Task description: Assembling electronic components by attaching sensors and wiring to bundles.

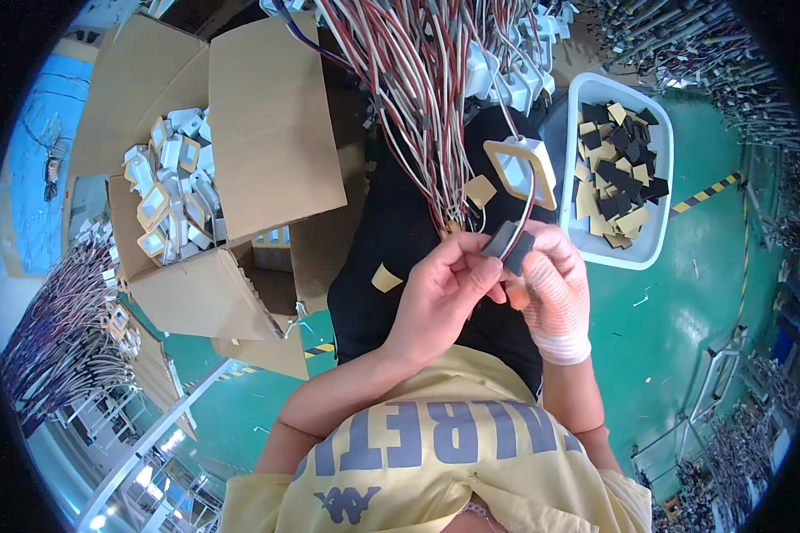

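Note:
My left hand [437, 298] pinches the left side of a dark grey foam pad [510, 249] in front of my body. On the pad's right side, my right hand [556, 286], in a striped, partly finger-covering glove, grips it too. A thin red and white cable [531, 202] runs down onto the pad between its two halves. That cable passes through a white square housing [542, 158] with a tan rim, just beyond my hands. Two tan paper-like pieces [387, 278] lie near my left hand, one on my dark trousers.
A thick bundle of red and white cables [409, 98] hangs over my lap. To the left stands an open cardboard box [276, 133] of white housings [173, 191]. A white bin [662, 218] at right holds black and tan foam pieces [622, 169]. More cable bundles [58, 342] stand at left.

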